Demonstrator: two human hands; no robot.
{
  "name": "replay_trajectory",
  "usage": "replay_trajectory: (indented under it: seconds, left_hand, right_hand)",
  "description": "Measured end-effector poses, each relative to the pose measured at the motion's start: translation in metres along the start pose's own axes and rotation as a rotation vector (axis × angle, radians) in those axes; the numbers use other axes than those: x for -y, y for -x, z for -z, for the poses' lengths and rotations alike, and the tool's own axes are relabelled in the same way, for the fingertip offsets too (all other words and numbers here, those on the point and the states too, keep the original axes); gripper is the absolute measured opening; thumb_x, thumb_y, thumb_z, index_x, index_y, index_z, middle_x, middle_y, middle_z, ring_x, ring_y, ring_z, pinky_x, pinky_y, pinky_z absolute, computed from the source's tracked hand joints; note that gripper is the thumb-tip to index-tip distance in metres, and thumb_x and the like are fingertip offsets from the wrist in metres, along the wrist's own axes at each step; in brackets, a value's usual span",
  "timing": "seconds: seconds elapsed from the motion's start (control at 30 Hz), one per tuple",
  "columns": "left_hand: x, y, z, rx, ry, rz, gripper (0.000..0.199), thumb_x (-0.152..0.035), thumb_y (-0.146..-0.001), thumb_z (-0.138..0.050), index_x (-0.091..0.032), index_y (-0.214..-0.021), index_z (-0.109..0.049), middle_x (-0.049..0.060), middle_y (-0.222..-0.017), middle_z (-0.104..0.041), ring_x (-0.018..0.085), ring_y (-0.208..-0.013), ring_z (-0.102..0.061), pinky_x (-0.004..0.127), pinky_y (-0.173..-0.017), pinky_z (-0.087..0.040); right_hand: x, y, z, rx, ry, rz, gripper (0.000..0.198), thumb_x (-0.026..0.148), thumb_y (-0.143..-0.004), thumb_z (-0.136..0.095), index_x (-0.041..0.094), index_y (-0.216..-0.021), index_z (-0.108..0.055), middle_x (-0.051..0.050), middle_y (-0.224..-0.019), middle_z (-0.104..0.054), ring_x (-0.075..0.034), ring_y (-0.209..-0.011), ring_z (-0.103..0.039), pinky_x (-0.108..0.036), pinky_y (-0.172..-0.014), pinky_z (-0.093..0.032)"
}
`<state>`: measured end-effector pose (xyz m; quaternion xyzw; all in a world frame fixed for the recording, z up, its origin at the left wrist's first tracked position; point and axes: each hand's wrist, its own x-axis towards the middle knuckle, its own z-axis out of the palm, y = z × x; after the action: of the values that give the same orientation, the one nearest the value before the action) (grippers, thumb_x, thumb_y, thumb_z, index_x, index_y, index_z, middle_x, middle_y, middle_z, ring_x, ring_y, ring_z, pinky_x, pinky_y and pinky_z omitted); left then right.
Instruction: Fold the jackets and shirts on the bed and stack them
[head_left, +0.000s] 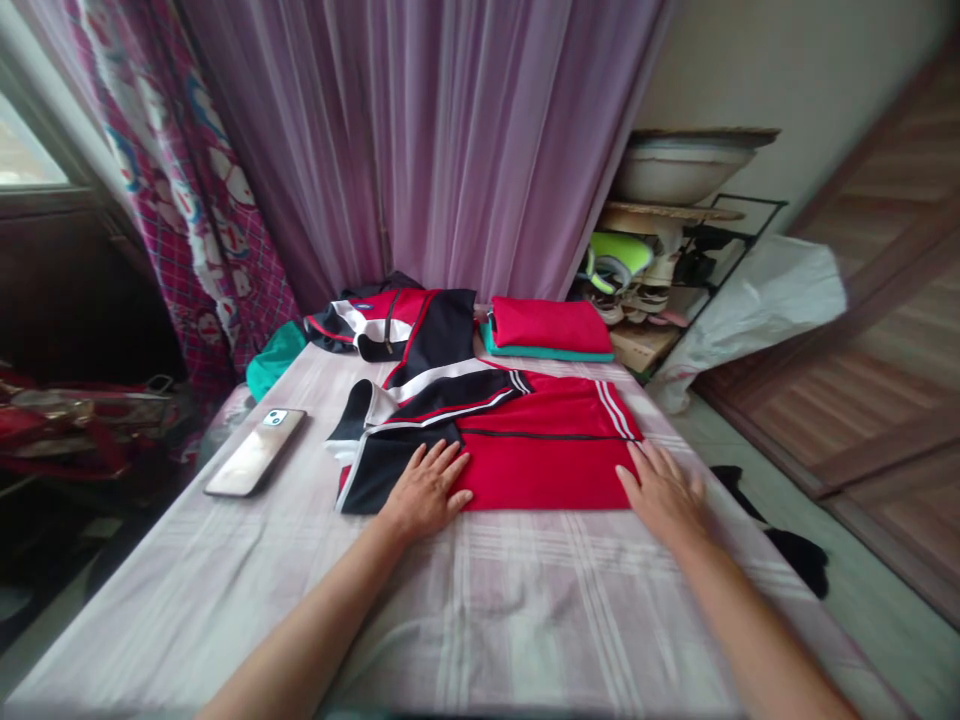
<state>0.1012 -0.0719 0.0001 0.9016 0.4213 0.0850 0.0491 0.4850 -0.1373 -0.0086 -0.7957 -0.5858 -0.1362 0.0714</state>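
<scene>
A red, black and white track jacket (540, 470) lies spread on the cloth-covered table, its near part folded over with a straight front edge. My left hand (429, 488) rests flat on it where the black meets the red, fingers spread. At the jacket's right edge, by the white stripes, my right hand (664, 490) touches the fabric with its fingers stretched out. Neither hand grips anything. The jacket's far part, black and red with white, reaches back toward the curtain.
Folded red and green clothes (551, 325) are stacked at the table's back right. A phone (257, 452) lies on the left of the tablecloth (517, 610). Green cloth (276, 360) hangs at the left edge. Purple curtains (450, 150) stand behind; a rack (731, 225) holds a basin and shoes.
</scene>
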Motion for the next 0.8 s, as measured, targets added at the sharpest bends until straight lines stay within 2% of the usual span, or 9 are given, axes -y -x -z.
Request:
replay_trajectory:
  seconds: [0.07, 0.13, 0.23, 0.33, 0.5, 0.63, 0.73, 0.8]
  left_hand:
    - [0.0, 0.001, 0.0, 0.01, 0.013, -0.005, 0.065, -0.059, -0.097, -0.037, -0.024, -0.151, -0.04, 0.009, -0.157, -0.041, 0.03, -0.147, -0.032, 0.054, -0.12, -0.024]
    - [0.0, 0.0, 0.001, 0.02, 0.019, -0.014, 0.065, -0.059, -0.097, -0.036, -0.024, -0.151, -0.039, 0.009, -0.157, -0.04, 0.03, -0.147, -0.031, 0.053, -0.12, -0.024]
    - [0.001, -0.001, 0.004, 0.045, 0.018, -0.04, 0.066, -0.06, -0.097, -0.035, -0.023, -0.151, -0.039, 0.009, -0.158, -0.04, 0.03, -0.147, -0.031, 0.053, -0.12, -0.024]
    - [0.005, -0.003, 0.007, 0.074, 0.011, -0.079, 0.067, -0.061, -0.096, -0.035, -0.023, -0.151, -0.039, 0.01, -0.158, -0.04, 0.03, -0.147, -0.032, 0.052, -0.119, -0.025]
    - [0.008, -0.001, 0.003, 0.023, 0.015, -0.113, 0.067, -0.063, -0.095, -0.036, -0.025, -0.15, -0.042, 0.01, -0.155, -0.043, 0.029, -0.146, -0.035, 0.051, -0.119, -0.026]
    - [0.008, 0.003, -0.002, -0.033, 0.036, -0.114, 0.065, -0.061, -0.095, -0.038, -0.026, -0.149, -0.043, 0.01, -0.154, -0.045, 0.029, -0.145, -0.035, 0.051, -0.12, -0.024]
    - [0.006, 0.007, -0.001, -0.046, 0.071, -0.124, 0.062, -0.059, -0.096, -0.039, -0.024, -0.146, -0.048, 0.01, -0.152, -0.048, 0.029, -0.143, -0.039, 0.05, -0.119, -0.027]
    - [0.005, 0.009, 0.002, -0.068, 0.098, -0.134, 0.058, -0.057, -0.096, -0.041, -0.024, -0.143, -0.052, 0.01, -0.149, -0.052, 0.028, -0.14, -0.043, 0.049, -0.119, -0.03]
  right_hand:
    - [0.019, 0.003, 0.007, -0.118, -0.027, 0.037, 0.055, 0.039, -0.097, -0.032, 0.02, -0.147, -0.046, -0.015, -0.152, -0.047, -0.033, -0.14, -0.038, -0.065, -0.11, -0.027]
    - [0.038, 0.008, 0.011, -0.15, -0.046, 0.093, 0.054, 0.039, -0.098, -0.033, 0.023, -0.148, -0.045, -0.014, -0.153, -0.045, -0.032, -0.142, -0.036, -0.063, -0.111, -0.026]
    - [0.058, 0.015, 0.008, 0.006, -0.022, 0.081, 0.053, 0.039, -0.097, -0.032, 0.025, -0.145, -0.05, -0.012, -0.152, -0.047, -0.029, -0.141, -0.039, -0.061, -0.112, -0.027]
    - [0.062, 0.019, -0.001, 0.129, -0.001, 0.021, 0.054, 0.041, -0.097, -0.03, 0.023, -0.144, -0.05, -0.011, -0.152, -0.047, -0.027, -0.14, -0.042, -0.061, -0.112, -0.026]
    - [0.058, 0.016, -0.004, 0.09, -0.066, 0.015, 0.049, 0.04, -0.095, -0.036, 0.023, -0.134, -0.06, -0.012, -0.146, -0.055, -0.03, -0.135, -0.048, -0.062, -0.11, -0.029]
    - [0.081, -0.013, 0.011, 0.013, -0.206, 0.106, 0.044, 0.033, -0.094, -0.039, 0.022, -0.126, -0.066, -0.01, -0.131, -0.066, -0.026, -0.121, -0.058, -0.046, -0.105, -0.042]
    - [0.117, -0.052, 0.025, -0.014, -0.231, 0.177, 0.046, 0.029, -0.093, -0.043, 0.021, -0.134, -0.061, -0.011, -0.129, -0.065, -0.024, -0.115, -0.062, -0.035, -0.097, -0.049]
    - [0.142, -0.08, 0.03, 0.033, -0.177, 0.217, 0.051, 0.027, -0.091, -0.048, 0.025, -0.141, -0.055, -0.01, -0.126, -0.065, -0.025, -0.108, -0.065, -0.034, -0.088, -0.052]
